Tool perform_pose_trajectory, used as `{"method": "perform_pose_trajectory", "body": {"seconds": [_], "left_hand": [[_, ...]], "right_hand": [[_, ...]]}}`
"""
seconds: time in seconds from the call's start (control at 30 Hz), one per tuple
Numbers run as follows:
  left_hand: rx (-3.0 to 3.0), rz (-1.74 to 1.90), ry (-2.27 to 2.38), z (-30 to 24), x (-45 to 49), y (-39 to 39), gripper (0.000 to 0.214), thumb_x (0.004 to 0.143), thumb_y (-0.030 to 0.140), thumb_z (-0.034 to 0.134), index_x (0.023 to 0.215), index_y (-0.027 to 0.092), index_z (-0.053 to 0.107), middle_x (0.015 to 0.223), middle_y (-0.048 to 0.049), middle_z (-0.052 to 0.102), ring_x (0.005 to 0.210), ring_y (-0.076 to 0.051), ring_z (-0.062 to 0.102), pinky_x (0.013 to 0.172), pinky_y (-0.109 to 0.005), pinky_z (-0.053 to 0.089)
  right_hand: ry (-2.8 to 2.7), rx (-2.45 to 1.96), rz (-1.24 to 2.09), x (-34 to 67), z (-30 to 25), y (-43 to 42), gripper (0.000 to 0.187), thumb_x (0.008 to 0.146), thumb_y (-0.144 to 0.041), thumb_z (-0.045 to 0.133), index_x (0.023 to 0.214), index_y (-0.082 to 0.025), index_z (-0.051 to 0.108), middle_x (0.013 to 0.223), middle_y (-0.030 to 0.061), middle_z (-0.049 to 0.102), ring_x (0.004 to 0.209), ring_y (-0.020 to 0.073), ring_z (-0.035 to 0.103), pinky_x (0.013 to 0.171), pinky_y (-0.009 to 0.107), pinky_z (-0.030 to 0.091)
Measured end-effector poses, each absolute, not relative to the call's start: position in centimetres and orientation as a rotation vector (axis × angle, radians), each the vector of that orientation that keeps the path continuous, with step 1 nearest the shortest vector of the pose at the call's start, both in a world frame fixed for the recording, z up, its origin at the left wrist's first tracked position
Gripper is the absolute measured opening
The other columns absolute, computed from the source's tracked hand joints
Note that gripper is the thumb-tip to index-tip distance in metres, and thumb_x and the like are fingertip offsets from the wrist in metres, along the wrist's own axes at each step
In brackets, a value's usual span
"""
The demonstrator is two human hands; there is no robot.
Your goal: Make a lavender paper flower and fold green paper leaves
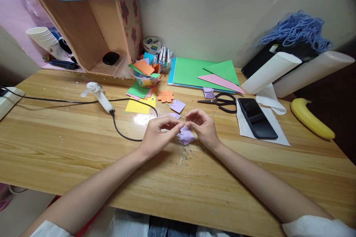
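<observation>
My left hand (161,131) and my right hand (204,127) meet over the middle of the table, both closed in a pinch with fingertips touching or nearly so. Whatever they pinch is too small or hidden to make out. Just below the fingertips lies a folded purple paper piece (186,137), partly covered by the fingers. Beyond the hands are a second purple piece (174,116), a third purple piece (178,106) and an orange paper flower (165,96). Another folded purple paper (208,92) sits beside the black-handled scissors (219,100).
A handheld fan (101,98) with a black cable (119,127) lies to the left. Behind stand a bowl of paper scraps (146,79) and green sheets (191,72). A phone (257,118), paper rolls (271,72) and a banana (311,118) are at right.
</observation>
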State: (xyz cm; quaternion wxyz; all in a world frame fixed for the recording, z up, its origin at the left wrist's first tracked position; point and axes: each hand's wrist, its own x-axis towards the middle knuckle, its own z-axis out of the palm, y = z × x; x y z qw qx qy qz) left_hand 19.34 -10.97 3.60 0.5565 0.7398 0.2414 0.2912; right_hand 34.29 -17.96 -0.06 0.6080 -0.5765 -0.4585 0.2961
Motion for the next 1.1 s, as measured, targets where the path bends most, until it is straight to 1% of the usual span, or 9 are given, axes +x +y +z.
{"method": "perform_pose_trajectory", "body": {"seconds": [0.1,0.23,0.33,0.47,0.6,0.7,0.8,0.9,1.1], "left_hand": [[1.587,0.567,0.602,3.5,19.5,-10.6,0.021,0.074,0.033,0.06,0.076,0.013,0.068,0.076,-0.0065,0.067,0.068,-0.014,0.061,0.062,-0.025,0.051],[1.476,0.397,0.653,3.2,19.5,-9.9,0.022,0.071,0.033,0.063,0.078,0.013,0.068,0.075,-0.0068,0.068,0.067,-0.015,0.063,0.064,-0.027,0.052],[1.531,0.327,0.631,3.0,19.4,-9.4,0.022,0.07,0.033,0.062,0.076,0.012,0.068,0.073,-0.0069,0.068,0.068,-0.016,0.063,0.065,-0.028,0.051],[1.644,0.333,0.603,2.7,19.2,-9.3,0.018,0.069,0.03,0.062,0.071,0.012,0.067,0.073,-0.0072,0.068,0.068,-0.016,0.061,0.064,-0.027,0.049],[1.744,0.405,0.608,2.5,19.1,-9.5,0.013,0.068,0.023,0.06,0.065,0.012,0.065,0.066,-0.0047,0.064,0.06,-0.012,0.057,0.055,-0.022,0.044],[1.756,0.423,0.613,2.4,19.2,-9.6,0.01,0.067,0.021,0.059,0.065,0.012,0.063,0.063,-0.0031,0.061,0.057,-0.01,0.054,0.052,-0.02,0.042],[1.745,0.421,0.607,2.3,19.2,-9.7,0.01,0.068,0.02,0.058,0.068,0.012,0.063,0.063,-0.0024,0.06,0.056,-0.009,0.053,0.051,-0.019,0.041],[1.726,0.413,0.6,2.2,19.3,-9.7,0.01,0.068,0.02,0.058,0.069,0.012,0.062,0.064,-0.0023,0.06,0.056,-0.009,0.053,0.052,-0.019,0.041],[1.653,0.466,0.675,2.4,19.3,-8.8,0.013,0.068,0.024,0.06,0.069,0.011,0.062,0.067,-0.0032,0.062,0.057,-0.009,0.054,0.054,-0.02,0.043]], "right_hand": [[-1.115,-1.397,0.484,34.4,0.1,-18.1,0.022,0.066,-0.034,0.07,0.074,-0.02,0.056,0.068,-0.0009,0.054,0.061,0.0125,0.05,0.055,0.025,0.041],[-1.351,-1.458,0.082,34.9,0.4,-18.2,0.02,0.065,-0.034,0.071,0.065,-0.021,0.055,0.061,-0.0004,0.055,0.057,0.0135,0.049,0.057,0.028,0.041],[-1.579,-1.404,-0.062,35.6,0.3,-18.3,0.017,0.069,-0.034,0.068,0.063,-0.022,0.057,0.059,0.0008,0.059,0.056,0.0142,0.051,0.056,0.029,0.041],[-1.784,-1.386,-0.167,36.0,0.1,-18.5,0.016,0.075,-0.033,0.063,0.062,-0.024,0.06,0.06,0.0012,0.062,0.055,0.0138,0.053,0.053,0.028,0.041],[-1.855,-1.357,-0.208,35.9,0.2,-18.8,0.013,0.076,-0.03,0.062,0.065,-0.025,0.062,0.061,0.0009,0.063,0.056,0.0131,0.054,0.054,0.027,0.042],[-1.862,-1.355,-0.24,35.8,0.3,-18.9,0.011,0.076,-0.029,0.062,0.066,-0.025,0.062,0.061,0.0009,0.064,0.056,0.0131,0.054,0.054,0.026,0.043],[-1.879,-1.345,-0.32,35.8,0.4,-19.0,0.01,0.076,-0.027,0.062,0.067,-0.025,0.062,0.061,0.0004,0.064,0.055,0.013,0.055,0.053,0.026,0.043],[-1.882,-1.239,-0.399,35.7,0.5,-18.9,0.005,0.075,-0.022,0.064,0.072,-0.025,0.061,0.062,0.0004,0.064,0.056,0.013,0.055,0.053,0.025,0.043],[-1.878,-1.222,-0.398,35.4,0.4,-18.8,0.009,0.072,-0.02,0.066,0.073,-0.024,0.058,0.063,-0.0005,0.064,0.057,0.0123,0.056,0.054,0.024,0.044]]}}
